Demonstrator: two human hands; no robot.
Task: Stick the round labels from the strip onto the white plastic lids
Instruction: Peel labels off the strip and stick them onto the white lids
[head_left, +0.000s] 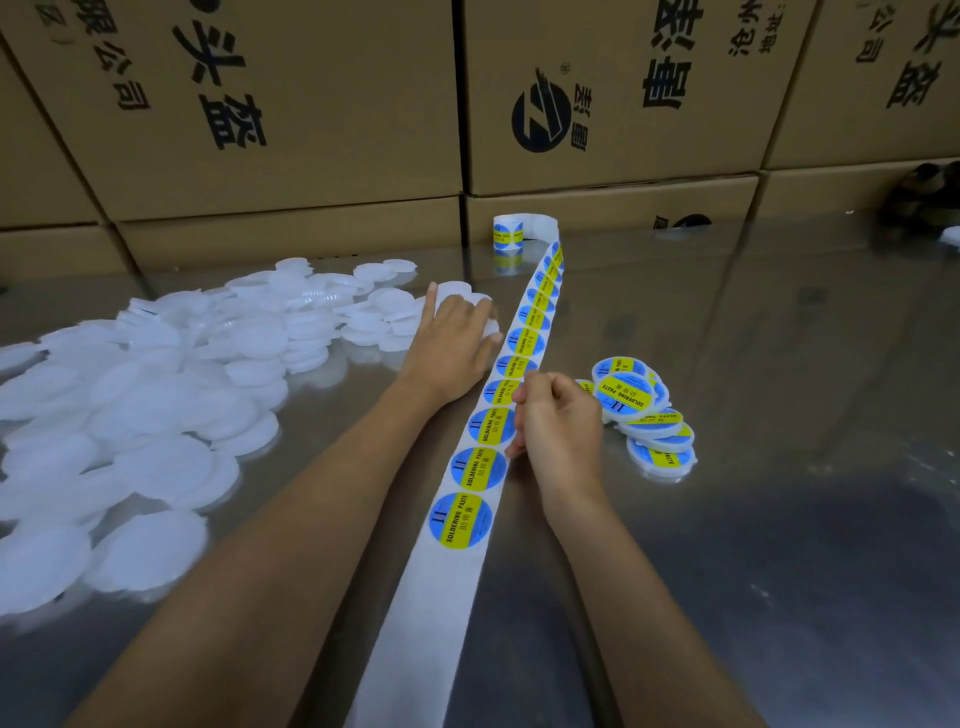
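labels blue-yellow on strip | left hand flat on white lids; right hand pinches strip

A single head-worn camera looks forward and steeply down, close over the shiny worktop; both forearms reach up from the bottom edge, cardboard boxes beyond the hands.

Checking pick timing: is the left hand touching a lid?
Touching. The head view shows the left hand lying palm-down on a white lid at the pile's edge, fingers overlapping it.
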